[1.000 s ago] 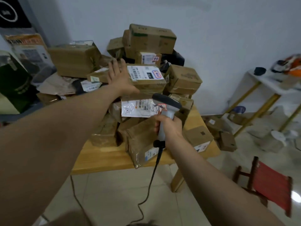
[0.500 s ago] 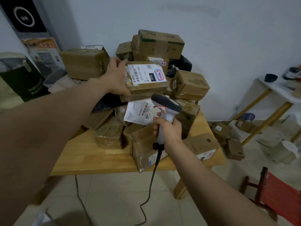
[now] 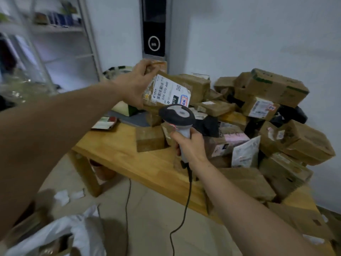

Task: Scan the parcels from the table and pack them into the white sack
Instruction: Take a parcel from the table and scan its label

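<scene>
Crowding the wooden table (image 3: 118, 150), parcels (image 3: 276, 87); left fingers (image 3: 145, 66) grip a labelled parcel (image 3: 169, 89), right fingers (image 3: 175, 135) the scanner (image 3: 177, 115).

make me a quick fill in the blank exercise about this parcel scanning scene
1. The left hand grips a labelled parcel made of ____.
2. The right hand holds the scanner just ____ that parcel.
3. The white sack lies on the ____.
4. The table is made of ____.

Missing words: cardboard; below; floor; wood
</scene>
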Tool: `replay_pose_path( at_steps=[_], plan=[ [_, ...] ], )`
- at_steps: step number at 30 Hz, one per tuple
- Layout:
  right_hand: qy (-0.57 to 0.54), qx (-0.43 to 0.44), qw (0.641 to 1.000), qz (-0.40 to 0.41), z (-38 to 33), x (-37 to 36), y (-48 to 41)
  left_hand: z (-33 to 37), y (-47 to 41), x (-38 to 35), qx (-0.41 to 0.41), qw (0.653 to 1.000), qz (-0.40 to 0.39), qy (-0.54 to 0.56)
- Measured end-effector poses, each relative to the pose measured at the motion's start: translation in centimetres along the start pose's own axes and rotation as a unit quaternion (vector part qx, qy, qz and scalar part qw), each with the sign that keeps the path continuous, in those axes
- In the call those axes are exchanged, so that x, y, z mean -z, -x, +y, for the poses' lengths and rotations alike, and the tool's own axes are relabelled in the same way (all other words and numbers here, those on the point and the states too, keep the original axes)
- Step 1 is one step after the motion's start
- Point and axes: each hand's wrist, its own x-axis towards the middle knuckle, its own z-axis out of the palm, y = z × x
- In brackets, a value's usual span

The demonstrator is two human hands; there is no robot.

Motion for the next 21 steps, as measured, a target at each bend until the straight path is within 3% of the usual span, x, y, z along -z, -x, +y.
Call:
replay_pose_path(
  at_steps=[9, 21],
  plan=[
    [0.140, 0.064, 0.982, -0.113, 1.2, -8.2, -0.8, -5.9, 11.2, -0.4, 0.126, 0.981, -0.103, -0.106],
    [0.245, 0.139, 0.918, -0.280, 2.8, -13.2, -0.5, -8.0, 19.4, -2.8, 0.184, 0.959, -0.162, -0.139]
  ],
)
